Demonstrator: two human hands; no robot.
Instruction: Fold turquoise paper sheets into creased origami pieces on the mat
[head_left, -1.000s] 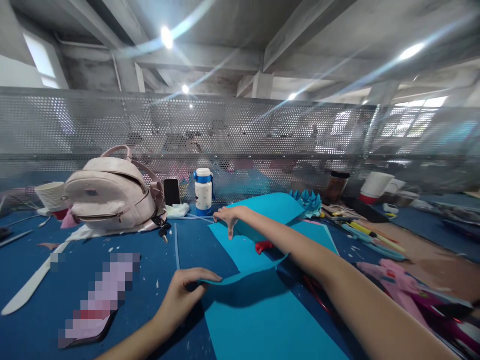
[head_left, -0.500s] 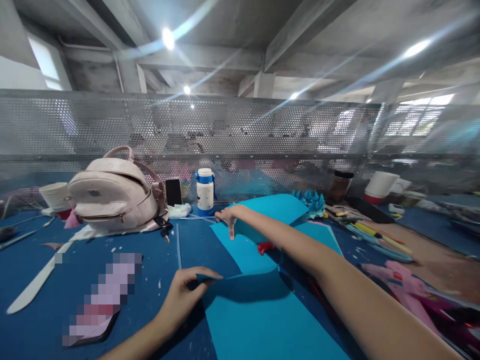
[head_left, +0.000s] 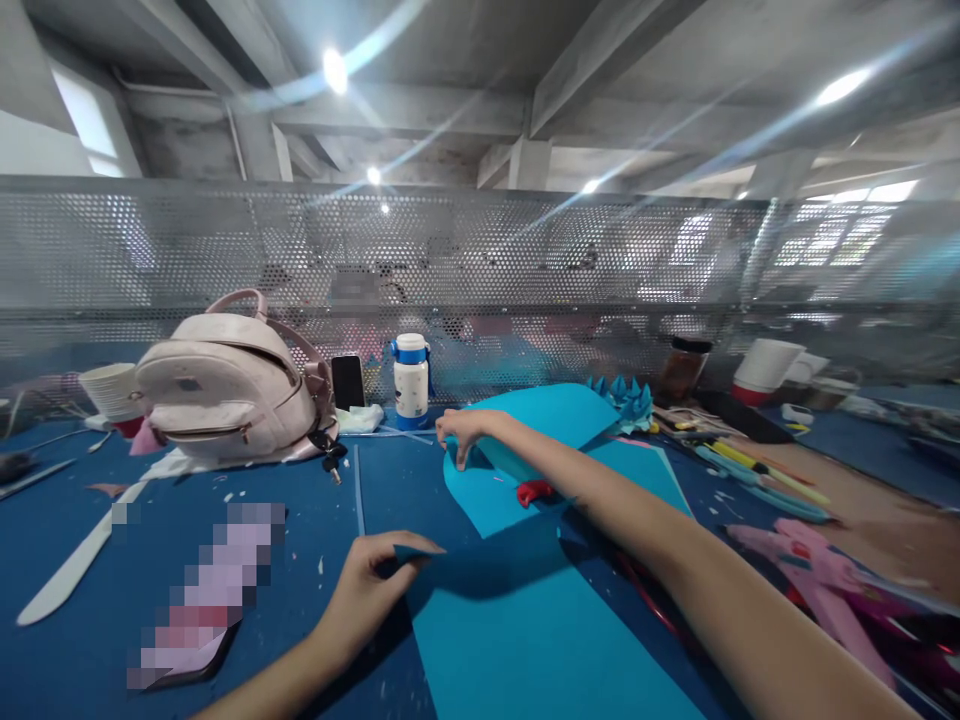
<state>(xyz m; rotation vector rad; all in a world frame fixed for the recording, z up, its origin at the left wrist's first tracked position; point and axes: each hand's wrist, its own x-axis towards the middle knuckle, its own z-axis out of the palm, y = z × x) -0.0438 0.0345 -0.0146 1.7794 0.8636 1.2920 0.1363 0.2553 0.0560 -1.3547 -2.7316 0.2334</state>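
Note:
My left hand (head_left: 379, 585) pinches the lifted upper corner of the near sheet of blue paper (head_left: 540, 650), which runs off the bottom of the view. Across the table, my right hand (head_left: 461, 435) grips the left edge of a second blue sheet (head_left: 487, 510), and that edge curls up around the fingers. Another blue sheet (head_left: 551, 405) rises in a curve behind my right wrist. A small red object (head_left: 534, 492) lies on the far paper, partly covered by my right forearm; its kind is unclear.
At the left stand a pink backpack (head_left: 225, 380), paper cups (head_left: 111, 395) and a blurred-out phone (head_left: 206, 610). A white bottle (head_left: 411, 385) is at the back. Folded blue paper points (head_left: 626, 400), blue scissors (head_left: 765, 490) and a pink glue gun (head_left: 810, 565) lie right.
My right hand has closed on the far sheet's left edge and drawn it slightly right, so it now curls up. My left hand stays in place with its corner.

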